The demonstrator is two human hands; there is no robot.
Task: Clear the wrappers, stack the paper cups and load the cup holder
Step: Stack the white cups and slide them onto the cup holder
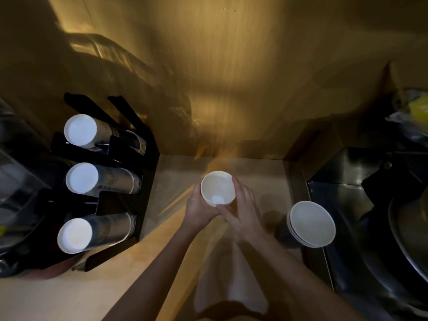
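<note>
1. Over the counter, left hand and right hand wrap fingers closed around a stack of paper cups.
2. Beside them, right, stands a second cup stack; the black cup holder, left, is loaded.

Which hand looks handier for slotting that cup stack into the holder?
Probably the left hand: it grips the stack on the side facing the holder, which stands to the left. The right hand is on the far side.
</note>
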